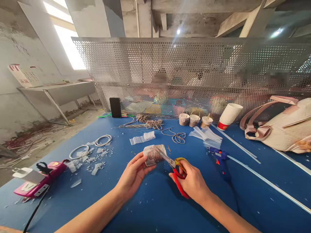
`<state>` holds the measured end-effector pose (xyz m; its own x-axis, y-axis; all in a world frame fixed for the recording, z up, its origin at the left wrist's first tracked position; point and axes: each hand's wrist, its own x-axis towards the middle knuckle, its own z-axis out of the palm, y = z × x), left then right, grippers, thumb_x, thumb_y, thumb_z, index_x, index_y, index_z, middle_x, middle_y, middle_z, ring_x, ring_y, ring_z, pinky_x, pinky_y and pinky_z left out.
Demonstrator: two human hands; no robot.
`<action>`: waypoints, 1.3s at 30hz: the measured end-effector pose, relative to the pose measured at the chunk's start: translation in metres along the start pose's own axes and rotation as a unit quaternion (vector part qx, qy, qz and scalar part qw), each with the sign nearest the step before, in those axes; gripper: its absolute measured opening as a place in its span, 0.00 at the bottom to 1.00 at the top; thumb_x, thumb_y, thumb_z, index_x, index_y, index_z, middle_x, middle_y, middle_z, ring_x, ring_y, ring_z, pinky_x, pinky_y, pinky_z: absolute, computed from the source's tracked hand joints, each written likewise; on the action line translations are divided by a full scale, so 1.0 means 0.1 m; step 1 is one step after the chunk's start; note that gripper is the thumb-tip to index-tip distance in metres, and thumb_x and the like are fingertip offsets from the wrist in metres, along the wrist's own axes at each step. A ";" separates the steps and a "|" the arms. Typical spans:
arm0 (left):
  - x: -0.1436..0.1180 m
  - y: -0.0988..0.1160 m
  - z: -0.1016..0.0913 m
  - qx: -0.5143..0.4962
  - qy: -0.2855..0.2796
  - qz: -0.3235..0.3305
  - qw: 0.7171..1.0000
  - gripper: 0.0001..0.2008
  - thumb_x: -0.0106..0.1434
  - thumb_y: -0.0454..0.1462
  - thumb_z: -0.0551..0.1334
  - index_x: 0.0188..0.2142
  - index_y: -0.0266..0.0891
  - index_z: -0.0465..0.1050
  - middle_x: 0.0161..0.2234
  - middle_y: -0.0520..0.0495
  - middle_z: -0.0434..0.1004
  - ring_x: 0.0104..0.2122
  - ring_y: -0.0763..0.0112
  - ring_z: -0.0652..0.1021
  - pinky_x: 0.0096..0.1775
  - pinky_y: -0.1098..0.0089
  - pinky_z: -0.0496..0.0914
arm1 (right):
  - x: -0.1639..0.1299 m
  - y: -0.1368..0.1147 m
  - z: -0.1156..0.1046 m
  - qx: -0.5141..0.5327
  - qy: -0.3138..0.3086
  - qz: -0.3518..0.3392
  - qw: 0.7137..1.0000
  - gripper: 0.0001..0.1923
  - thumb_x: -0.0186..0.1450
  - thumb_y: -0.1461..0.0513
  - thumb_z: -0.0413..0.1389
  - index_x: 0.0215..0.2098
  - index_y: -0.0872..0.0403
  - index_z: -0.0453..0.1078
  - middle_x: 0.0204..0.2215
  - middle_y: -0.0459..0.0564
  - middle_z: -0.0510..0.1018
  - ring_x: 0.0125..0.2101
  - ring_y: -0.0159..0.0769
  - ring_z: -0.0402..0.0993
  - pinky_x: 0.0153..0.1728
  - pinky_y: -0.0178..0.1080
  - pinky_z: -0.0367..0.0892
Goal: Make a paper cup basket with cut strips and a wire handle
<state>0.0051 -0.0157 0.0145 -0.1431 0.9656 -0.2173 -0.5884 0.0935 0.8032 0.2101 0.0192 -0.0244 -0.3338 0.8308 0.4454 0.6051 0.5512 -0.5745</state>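
Observation:
My left hand (136, 173) grips a white paper cup (148, 152) tilted on its side, its wall wrapped with brown-grey cord (156, 154). In my right hand (193, 179) is a pair of scissors (181, 186) with red and yellow handles. Their blades point left and reach the wrapped side of the cup; whether they touch the cord I cannot tell. Behind the cup lie a strip of clear plastic sticks (142, 138) and a loose coil of cord (179, 137). A blue glue gun (218, 155) rests to the right of the scissors.
Three wrapped cups (194, 120), stacked paper cups (230, 115) and a pale bag (286, 126) stand along the back right. Long glue sticks (269, 183) cross the right side. At left are white rings (103, 140), plastic scraps and a pink power strip (41, 181). A perforated metal screen (136, 64) borders the back.

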 end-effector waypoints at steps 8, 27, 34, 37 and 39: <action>-0.01 -0.01 0.05 -0.077 0.029 0.020 0.996 0.19 0.49 0.20 0.63 0.38 0.38 0.75 0.39 0.45 0.81 0.39 0.65 0.79 0.42 0.64 0.75 | -0.06 -0.06 0.09 -0.143 0.033 -0.063 0.987 0.10 0.52 0.63 0.57 0.32 0.53 0.64 0.21 0.45 0.71 0.22 0.36 0.71 0.21 0.35 0.65; 0.00 -0.03 0.02 -0.108 0.046 0.009 0.993 0.07 0.55 0.25 0.63 0.29 0.36 0.75 0.34 0.47 0.79 0.33 0.69 0.78 0.34 0.69 0.76 | -0.10 -0.15 0.16 -0.106 0.029 -0.066 0.992 0.13 0.53 0.60 0.60 0.34 0.52 0.63 0.24 0.47 0.74 0.24 0.40 0.74 0.23 0.38 0.69; 0.00 -0.06 0.03 -0.106 0.042 0.003 0.993 0.06 0.53 0.25 0.64 0.27 0.35 0.75 0.33 0.45 0.80 0.35 0.68 0.79 0.37 0.69 0.76 | -0.09 -0.12 0.21 -0.128 0.041 -0.084 0.987 0.16 0.54 0.58 0.62 0.37 0.54 0.63 0.27 0.50 0.76 0.26 0.43 0.76 0.25 0.41 0.71; 0.00 -0.07 0.04 -0.106 0.062 0.004 0.992 0.07 0.53 0.24 0.64 0.25 0.34 0.75 0.31 0.46 0.80 0.33 0.69 0.79 0.36 0.70 0.76 | -0.07 -0.10 0.23 -0.135 0.049 -0.095 0.985 0.15 0.55 0.57 0.61 0.37 0.54 0.63 0.27 0.51 0.77 0.28 0.44 0.77 0.26 0.41 0.71; 0.00 -0.07 0.04 -0.108 0.074 0.003 0.991 0.07 0.54 0.23 0.63 0.25 0.34 0.75 0.31 0.46 0.80 0.32 0.70 0.79 0.35 0.71 0.76 | -0.06 -0.11 0.23 -0.123 0.052 -0.097 0.986 0.15 0.56 0.57 0.60 0.37 0.53 0.62 0.27 0.50 0.77 0.27 0.43 0.77 0.26 0.40 0.71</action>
<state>0.0128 -0.0150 0.0111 -0.2527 0.9183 -0.3048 -0.7416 0.0185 0.6705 0.1889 0.0101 -0.0368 -0.3935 0.6916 0.6057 0.6986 0.6532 -0.2920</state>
